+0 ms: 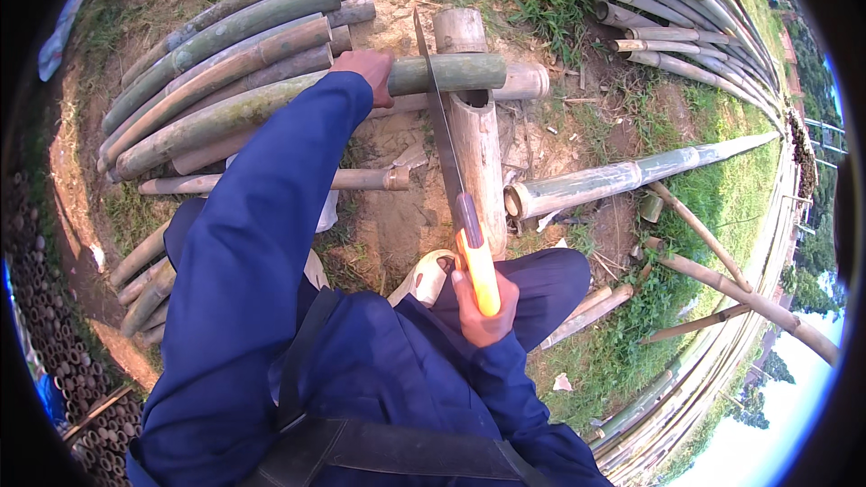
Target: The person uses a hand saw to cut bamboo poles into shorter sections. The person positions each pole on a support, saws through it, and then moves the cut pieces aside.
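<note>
Two-handed, worked over a long bamboo pole (404,77), lying crosswise on a thick bamboo support (480,153) and jutting a little past on the right. Seemed wise to bear it hard down there, against rolling. Set the saw (445,144) across the pole just left of the support, and pointed it tip-first away. Could not tell the depth of any cut from this angle. Seemed best to draw long, even strokes, square to the pole, and to ease off near the last fibres for fear of splitting. Closed the left grip (365,72) over the pole from above, near the saw; probably called for a place slightly farther left, safer against a skipping tooth. Wrapped the right grip (492,325) around the saw's orange handle (480,261); seemed right to hold it loosely enough for a straight stroke, without twisting.
</note>
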Demonstrator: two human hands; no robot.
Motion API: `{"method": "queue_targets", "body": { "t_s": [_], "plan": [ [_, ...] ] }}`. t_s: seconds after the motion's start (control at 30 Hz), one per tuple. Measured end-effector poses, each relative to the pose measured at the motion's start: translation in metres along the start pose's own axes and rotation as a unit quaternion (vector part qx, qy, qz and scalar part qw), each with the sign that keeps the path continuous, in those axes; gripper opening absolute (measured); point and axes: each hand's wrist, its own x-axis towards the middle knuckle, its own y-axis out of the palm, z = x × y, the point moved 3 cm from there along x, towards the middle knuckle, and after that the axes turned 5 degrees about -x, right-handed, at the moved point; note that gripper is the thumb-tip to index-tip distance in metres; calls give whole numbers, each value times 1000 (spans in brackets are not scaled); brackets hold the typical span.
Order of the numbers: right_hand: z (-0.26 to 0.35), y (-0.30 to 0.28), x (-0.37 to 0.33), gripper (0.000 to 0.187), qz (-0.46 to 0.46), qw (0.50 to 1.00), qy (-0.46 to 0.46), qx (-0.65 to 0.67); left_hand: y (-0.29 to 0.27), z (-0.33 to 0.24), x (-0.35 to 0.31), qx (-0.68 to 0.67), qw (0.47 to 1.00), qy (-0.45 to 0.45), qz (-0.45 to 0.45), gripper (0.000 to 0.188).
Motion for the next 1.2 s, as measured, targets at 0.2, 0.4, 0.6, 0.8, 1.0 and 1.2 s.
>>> {"method": "queue_targets", "body": {
  "t_s": [0.2,0.4,0.6,0.8,1.0,1.2],
  "plan": [
    [1,41,91,15,-14,994,-68,84,-5,-12,0,2,1000,18,9,63],
    [-2,-1,-35,23,12,999,-2,40,-2,0,-5,-7,1000,10,9,58],
    [-1,22,62,12,-14,999,-10,32,-4,-8,2,-16,999,21,27,58],
    [-6,32,46,16,13,994,38,98,-12,-2,1,-18,999,26,11,60],
    [3,-7,-33,29,0,1000,-24,-1,-1,6,7,-23,999,18,25,57],
    [10,35,104,14,-13,996,-63,61,-10,-7,10,-32,998,30,33,60]
  ]
}}
